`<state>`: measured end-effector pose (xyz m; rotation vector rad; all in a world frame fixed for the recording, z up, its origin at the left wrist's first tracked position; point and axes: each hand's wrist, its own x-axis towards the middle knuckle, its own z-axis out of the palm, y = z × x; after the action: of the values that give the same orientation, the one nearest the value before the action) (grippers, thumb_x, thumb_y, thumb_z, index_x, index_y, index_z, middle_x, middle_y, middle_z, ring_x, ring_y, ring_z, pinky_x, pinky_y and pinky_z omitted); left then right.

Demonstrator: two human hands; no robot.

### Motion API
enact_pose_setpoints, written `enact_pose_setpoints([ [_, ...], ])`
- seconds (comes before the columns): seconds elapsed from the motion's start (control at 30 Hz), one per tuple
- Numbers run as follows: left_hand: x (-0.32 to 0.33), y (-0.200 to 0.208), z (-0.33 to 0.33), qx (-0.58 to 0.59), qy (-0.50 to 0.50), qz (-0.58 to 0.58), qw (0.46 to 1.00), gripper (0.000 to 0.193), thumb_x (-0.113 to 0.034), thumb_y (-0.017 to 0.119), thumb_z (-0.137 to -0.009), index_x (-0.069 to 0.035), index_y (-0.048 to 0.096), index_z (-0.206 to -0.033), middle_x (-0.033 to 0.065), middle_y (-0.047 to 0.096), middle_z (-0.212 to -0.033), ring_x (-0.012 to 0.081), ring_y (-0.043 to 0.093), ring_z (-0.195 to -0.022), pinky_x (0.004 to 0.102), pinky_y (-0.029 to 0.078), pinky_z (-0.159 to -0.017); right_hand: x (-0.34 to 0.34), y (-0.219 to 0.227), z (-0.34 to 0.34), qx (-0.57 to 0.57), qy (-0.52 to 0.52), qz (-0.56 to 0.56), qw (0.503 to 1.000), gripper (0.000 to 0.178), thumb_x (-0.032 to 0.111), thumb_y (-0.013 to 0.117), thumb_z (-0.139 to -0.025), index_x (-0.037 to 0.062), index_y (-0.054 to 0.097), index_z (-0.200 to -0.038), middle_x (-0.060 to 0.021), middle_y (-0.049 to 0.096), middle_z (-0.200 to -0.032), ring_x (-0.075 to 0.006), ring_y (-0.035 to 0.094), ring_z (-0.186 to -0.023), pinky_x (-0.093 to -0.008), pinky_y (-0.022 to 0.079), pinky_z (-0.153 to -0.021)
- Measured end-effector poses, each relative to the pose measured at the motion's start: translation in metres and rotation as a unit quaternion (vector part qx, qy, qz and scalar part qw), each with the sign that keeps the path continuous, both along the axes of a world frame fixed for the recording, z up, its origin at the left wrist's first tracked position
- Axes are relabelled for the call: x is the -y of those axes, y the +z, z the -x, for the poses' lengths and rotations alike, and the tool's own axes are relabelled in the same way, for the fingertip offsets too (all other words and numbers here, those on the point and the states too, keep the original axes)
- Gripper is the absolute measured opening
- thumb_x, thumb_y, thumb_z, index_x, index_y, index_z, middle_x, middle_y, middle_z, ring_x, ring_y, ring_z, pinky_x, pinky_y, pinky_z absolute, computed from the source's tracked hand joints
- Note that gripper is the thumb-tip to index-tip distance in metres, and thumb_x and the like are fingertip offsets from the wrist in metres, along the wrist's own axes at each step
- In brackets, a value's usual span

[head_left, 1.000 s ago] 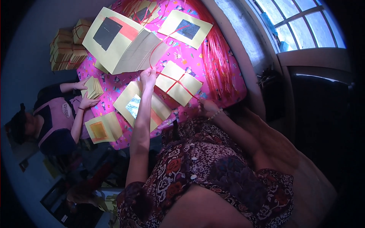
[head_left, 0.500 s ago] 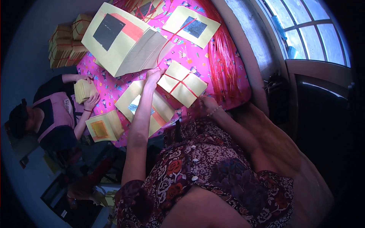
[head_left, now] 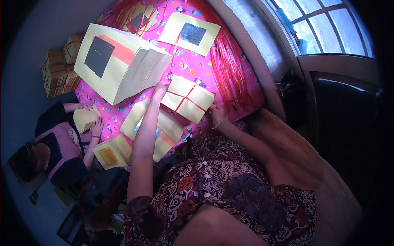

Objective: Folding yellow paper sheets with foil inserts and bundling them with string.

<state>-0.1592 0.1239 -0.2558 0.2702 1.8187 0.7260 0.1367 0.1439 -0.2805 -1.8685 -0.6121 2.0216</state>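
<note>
A bundle of pale yellow paper sheets (head_left: 193, 95) lies in front of me, with red plastic ribbon (head_left: 177, 107) crossed over its top. My left hand (head_left: 161, 88) is closed at the bundle's left edge, gripping the ribbon, whose loose length runs away from me past a big stack. At the opposite, right corner my right hand (head_left: 217, 115) pinches the ribbon where it leaves the top. The fingertips of both hands are partly hidden.
Beyond my left hand stands a tall paper stack (head_left: 123, 61). A flat yellow piece with a dark square (head_left: 193, 33) lies near long red ribbon strands (head_left: 230, 69). Left, a co-worker's hands (head_left: 97, 126) hold a smaller stack. Tied bundles (head_left: 61, 69) are piled behind the pink table.
My view has shifted, so the whole scene sits lower and further left. Both hands stay at the bundle. The loose ribbon beyond my left hand hangs straighter than before.
</note>
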Motion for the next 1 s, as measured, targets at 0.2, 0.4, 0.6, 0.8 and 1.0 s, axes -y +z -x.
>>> enact_pose_setpoints([
  [0.2, 0.021, -0.031, 0.013, -0.016, -0.01, -0.067, 0.998, 0.019, -0.023, 0.067, -0.089, -0.005, 0.072, -0.09, 0.0018, 0.069, -0.076, 0.0095, 0.061, -0.068, 0.0296, 0.049, -0.06, 0.006, 0.029, 0.026, 0.008, -0.086, -0.043, 0.995, 0.023, 0.017, 0.069, -0.087, 0.0069, 0.056, -0.071, -0.0017, 0.057, -0.064, -0.0108, 0.047, -0.052, -0.0296, 0.041, -0.049],
  [0.4, 0.023, -0.01, -0.009, -0.091, -0.022, -0.068, 0.993, 0.025, -0.023, 0.063, -0.092, -0.006, 0.071, -0.108, 0.0022, 0.071, -0.087, 0.0088, 0.063, -0.077, 0.0279, 0.05, -0.066, -0.011, 0.021, 0.01, 0.021, -0.037, -0.099, 0.994, 0.021, 0.019, 0.065, -0.09, 0.0065, 0.056, -0.076, -0.0007, 0.058, -0.07, -0.0086, 0.049, -0.062, -0.0265, 0.041, -0.058],
  [0.6, 0.05, -0.006, -0.017, 0.105, 0.203, -0.267, 0.936, 0.032, -0.025, 0.058, -0.097, -0.003, 0.064, -0.12, 0.0024, 0.069, -0.099, 0.008, 0.062, -0.085, 0.0234, 0.05, -0.075, -0.045, 0.06, 0.014, -0.129, 0.008, -0.256, 0.958, 0.015, 0.015, 0.057, -0.096, 0.0045, 0.058, -0.086, 0.001, 0.057, -0.078, -0.0063, 0.051, -0.071, -0.0235, 0.042, -0.066],
  [0.8, 0.016, 0.069, -0.068, 0.024, 0.234, -0.373, 0.898, 0.026, -0.019, 0.053, -0.1, -0.002, 0.066, -0.116, 0.0022, 0.068, -0.1, 0.0077, 0.061, -0.087, 0.0231, 0.048, -0.078, -0.105, 0.096, 0.004, -0.183, 0.065, -0.415, 0.889, 0.011, 0.009, 0.053, -0.098, -0.0003, 0.059, -0.096, -0.0018, 0.061, -0.086, -0.0088, 0.058, -0.08, -0.024, 0.048, -0.076],
  [1.0, 0.048, 0.075, -0.064, -0.247, -0.014, -0.327, 0.912, 0.019, -0.01, 0.055, -0.096, 0.0, 0.07, -0.099, 0.0026, 0.065, -0.094, 0.0104, 0.059, -0.089, 0.0258, 0.045, -0.082, -0.127, 0.092, 0.007, -0.264, 0.183, -0.399, 0.859, 0.016, 0.007, 0.052, -0.098, -0.0042, 0.061, -0.103, -0.0102, 0.067, -0.099, -0.0152, 0.064, -0.097, -0.0284, 0.052, -0.088],
])
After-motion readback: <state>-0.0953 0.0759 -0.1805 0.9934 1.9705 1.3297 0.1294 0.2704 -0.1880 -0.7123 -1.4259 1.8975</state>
